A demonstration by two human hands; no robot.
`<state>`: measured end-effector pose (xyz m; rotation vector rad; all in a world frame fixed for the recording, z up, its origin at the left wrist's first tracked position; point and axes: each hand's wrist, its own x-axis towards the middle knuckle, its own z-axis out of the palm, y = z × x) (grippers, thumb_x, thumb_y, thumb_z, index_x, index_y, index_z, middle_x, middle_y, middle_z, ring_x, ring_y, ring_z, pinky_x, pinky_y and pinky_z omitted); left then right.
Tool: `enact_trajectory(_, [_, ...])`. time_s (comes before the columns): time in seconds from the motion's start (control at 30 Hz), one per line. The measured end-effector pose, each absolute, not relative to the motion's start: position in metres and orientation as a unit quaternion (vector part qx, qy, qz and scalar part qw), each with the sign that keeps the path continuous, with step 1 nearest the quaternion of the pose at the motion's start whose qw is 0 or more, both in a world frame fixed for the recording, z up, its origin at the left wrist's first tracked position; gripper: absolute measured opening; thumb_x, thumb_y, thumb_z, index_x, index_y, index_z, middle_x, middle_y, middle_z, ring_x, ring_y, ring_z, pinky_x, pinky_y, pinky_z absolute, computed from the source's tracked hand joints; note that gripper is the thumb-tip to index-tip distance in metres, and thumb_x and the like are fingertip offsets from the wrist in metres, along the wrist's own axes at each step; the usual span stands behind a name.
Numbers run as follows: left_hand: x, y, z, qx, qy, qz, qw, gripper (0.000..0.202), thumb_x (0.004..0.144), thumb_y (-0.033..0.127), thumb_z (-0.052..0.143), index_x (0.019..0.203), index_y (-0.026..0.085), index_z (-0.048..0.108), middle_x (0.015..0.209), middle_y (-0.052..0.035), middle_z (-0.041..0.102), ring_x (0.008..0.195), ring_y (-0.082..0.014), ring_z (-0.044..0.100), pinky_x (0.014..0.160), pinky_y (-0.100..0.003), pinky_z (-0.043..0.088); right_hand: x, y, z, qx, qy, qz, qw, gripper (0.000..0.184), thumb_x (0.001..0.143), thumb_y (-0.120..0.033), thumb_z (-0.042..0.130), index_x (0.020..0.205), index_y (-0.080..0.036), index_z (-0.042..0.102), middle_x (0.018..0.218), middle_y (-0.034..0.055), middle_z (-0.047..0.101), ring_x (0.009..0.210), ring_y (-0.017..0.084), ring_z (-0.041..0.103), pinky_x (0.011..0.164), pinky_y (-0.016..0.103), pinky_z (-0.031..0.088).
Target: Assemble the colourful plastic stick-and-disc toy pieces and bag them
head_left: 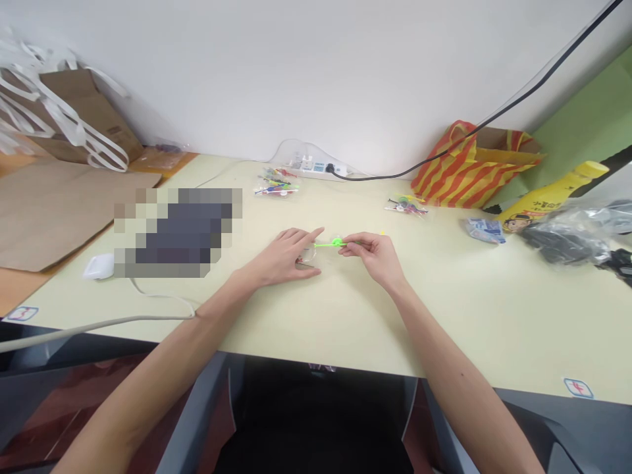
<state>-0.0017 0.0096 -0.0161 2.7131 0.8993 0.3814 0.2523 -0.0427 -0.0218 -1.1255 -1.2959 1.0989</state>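
Green stick [332,244] – thin, with a small round disc at its middle – is held just above the desk [345,316], mid-desk between your two hands. Your right hand [375,255] pinches its right end, thumb and fingers closed on it. Your left hand [289,257] rests open on the desk, index finger stretched out to the stick's left end – touching or not, can't tell. Further back, a packet of coloured parts [275,183] lies by the power strip [316,168], and a second packet [407,205] lies near the striped bag [469,168]. Yellow bottle [548,197] is far right.
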Motion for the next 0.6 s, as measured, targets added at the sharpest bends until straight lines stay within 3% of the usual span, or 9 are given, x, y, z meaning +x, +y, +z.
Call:
enact_trajectory(0.23, [-0.001, 0.009, -0.016, 0.933, 0.311, 0.129, 0.123, 0.089, 0.093, 0.059, 0.061, 0.165, 0.028, 0.020, 0.135, -0.0106, 0.058, 0.129, -0.0316, 0.048, 0.115, -0.046, 0.034, 0.255, -0.045, -0.019, -0.495, -0.627, 0.362, 0.480, 0.013, 0.086, -0.028, 0.066, 0.092, -0.020, 0.075, 0.087, 0.0055, 0.077, 0.082, 0.021, 0.074, 0.083, 0.037, 0.058])
enact_trajectory(0.6, [-0.001, 0.008, -0.015, 0.930, 0.325, 0.131, 0.110, 0.093, 0.090, 0.061, 0.062, 0.166, 0.028, 0.017, 0.132, -0.0113, 0.055, 0.121, -0.0323, 0.050, 0.111, -0.048, 0.038, 0.270, -0.044, -0.013, -0.498, -0.638, 0.324, 0.489, 0.015, 0.086, -0.027, 0.064, 0.089, -0.024, 0.077, 0.092, 0.0032, 0.077, 0.084, 0.020, 0.068, 0.081, 0.034, 0.052])
